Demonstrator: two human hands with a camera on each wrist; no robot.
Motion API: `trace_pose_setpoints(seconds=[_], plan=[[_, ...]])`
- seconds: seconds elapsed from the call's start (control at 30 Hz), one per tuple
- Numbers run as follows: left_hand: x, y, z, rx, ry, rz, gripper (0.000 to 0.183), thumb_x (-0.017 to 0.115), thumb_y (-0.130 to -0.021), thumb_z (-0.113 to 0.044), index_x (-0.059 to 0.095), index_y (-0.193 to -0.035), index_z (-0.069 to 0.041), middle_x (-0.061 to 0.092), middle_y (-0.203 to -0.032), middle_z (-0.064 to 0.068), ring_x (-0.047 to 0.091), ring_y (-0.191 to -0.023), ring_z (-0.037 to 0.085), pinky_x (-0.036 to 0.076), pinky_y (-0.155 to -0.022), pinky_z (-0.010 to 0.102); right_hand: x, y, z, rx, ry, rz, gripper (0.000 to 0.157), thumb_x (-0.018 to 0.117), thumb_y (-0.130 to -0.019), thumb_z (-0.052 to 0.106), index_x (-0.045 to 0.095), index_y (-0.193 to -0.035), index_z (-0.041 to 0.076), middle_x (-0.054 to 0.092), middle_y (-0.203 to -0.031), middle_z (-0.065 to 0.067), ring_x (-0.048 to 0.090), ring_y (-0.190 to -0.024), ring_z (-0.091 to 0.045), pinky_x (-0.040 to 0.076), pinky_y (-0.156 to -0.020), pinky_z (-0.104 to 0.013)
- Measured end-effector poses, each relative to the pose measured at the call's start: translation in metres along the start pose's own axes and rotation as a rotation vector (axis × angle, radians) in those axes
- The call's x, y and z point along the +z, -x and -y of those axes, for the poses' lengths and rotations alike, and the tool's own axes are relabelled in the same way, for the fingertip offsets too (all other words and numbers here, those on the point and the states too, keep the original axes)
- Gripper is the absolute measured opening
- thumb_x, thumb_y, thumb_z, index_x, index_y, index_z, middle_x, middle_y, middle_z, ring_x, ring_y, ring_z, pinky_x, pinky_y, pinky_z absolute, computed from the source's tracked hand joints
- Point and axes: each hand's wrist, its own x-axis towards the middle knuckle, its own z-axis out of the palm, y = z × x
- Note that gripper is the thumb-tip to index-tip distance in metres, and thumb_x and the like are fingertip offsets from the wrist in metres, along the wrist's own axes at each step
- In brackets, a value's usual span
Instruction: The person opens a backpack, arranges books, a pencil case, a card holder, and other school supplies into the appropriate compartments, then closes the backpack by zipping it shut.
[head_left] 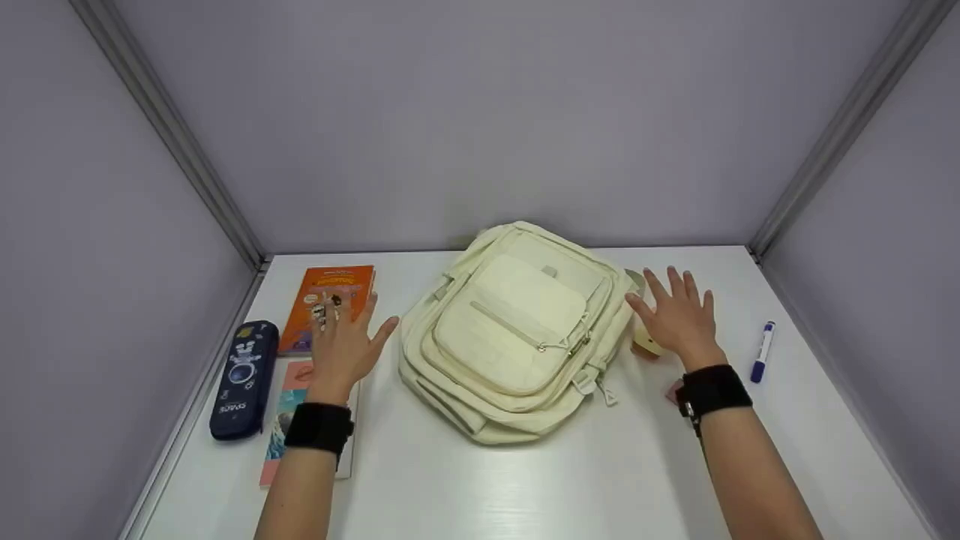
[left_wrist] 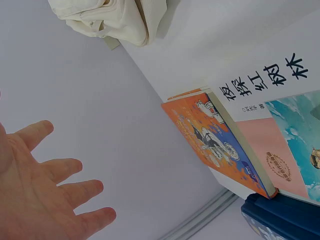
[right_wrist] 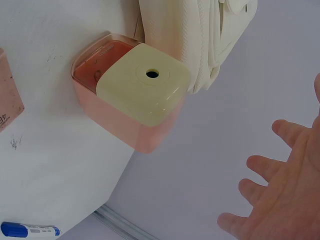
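A cream backpack lies in the middle of the white table. My left hand, fingers spread and holding nothing, hovers over an orange book and a pink-and-blue book. Both books also show in the left wrist view. To the right of the backpack my right hand is held up with its fingers apart, nothing in it. Below it stands a pink pencil sharpener with a cream top and a round hole, mostly hidden by the hand in the head view.
A navy pencil case with an astronaut print lies at the left edge. On the right is a blue-capped marker. A small pink block, perhaps an eraser, lies near the right wrist. Grey panels enclose the table's back and sides.
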Motion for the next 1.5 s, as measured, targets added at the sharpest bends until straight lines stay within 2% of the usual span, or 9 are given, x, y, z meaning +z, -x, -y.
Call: trace_pose_setpoints(seconds=[0.47, 0.77, 1.07, 1.27, 1.5], plan=[[-0.002, -0.001, -0.002, 0.009, 0.002, -0.013, 0.079, 0.028, -0.095, -0.072, 0.03, -0.156, -0.02, 0.015, -0.158, 0.026, 0.005, -0.144, 0.049, -0.004, -0.109, 0.068, -0.002, 0.003, 0.005, 0.001, 0.0, -0.007, 0.082, 0.025, -0.098, 0.068, 0.021, -0.157, 0.011, 0.009, -0.158, -0.028, 0.001, -0.144, -0.049, 0.0, -0.107, -0.07], [-0.001, 0.0, -0.006, 0.001, 0.013, -0.007, 0.08, 0.028, -0.094, -0.074, 0.028, -0.156, -0.023, 0.014, -0.159, 0.024, 0.006, -0.144, 0.048, 0.0, -0.108, 0.069, 0.0, 0.006, 0.016, -0.008, -0.026, -0.03, 0.079, 0.027, -0.099, 0.067, 0.023, -0.157, 0.014, 0.011, -0.159, -0.027, 0.002, -0.143, -0.051, -0.001, -0.107, -0.07], [0.001, -0.004, -0.023, 0.024, 0.019, -0.002, 0.074, 0.032, -0.097, -0.068, 0.028, -0.156, -0.023, 0.016, -0.159, 0.025, 0.013, -0.144, 0.046, 0.008, -0.11, 0.066, 0.003, 0.003, 0.042, -0.012, -0.055, -0.025, 0.08, 0.027, -0.097, 0.07, 0.023, -0.157, 0.018, 0.011, -0.16, -0.023, 0.003, -0.144, -0.05, 0.002, -0.109, -0.068], [0.013, -0.005, -0.038, 0.068, 0.019, 0.035, 0.072, 0.034, -0.098, -0.065, 0.029, -0.156, -0.023, 0.015, -0.159, 0.025, 0.022, -0.141, 0.047, 0.011, -0.11, 0.066, 0.014, 0.005, 0.062, -0.067, -0.061, -0.003, 0.076, 0.031, -0.1, 0.064, 0.024, -0.157, 0.014, 0.017, -0.158, -0.025, 0.016, -0.141, -0.049, 0.015, -0.11, -0.064], [0.038, -0.007, -0.056, 0.117, -0.008, 0.092, 0.07, 0.035, -0.098, -0.065, 0.033, -0.155, -0.022, 0.022, -0.156, 0.026, 0.034, -0.135, 0.046, 0.015, -0.109, 0.066, 0.026, 0.012, 0.087, -0.094, -0.094, 0.056, 0.071, 0.035, -0.101, 0.059, 0.023, -0.157, 0.017, 0.02, -0.157, -0.025, 0.025, -0.138, -0.051, 0.023, -0.105, -0.067]])
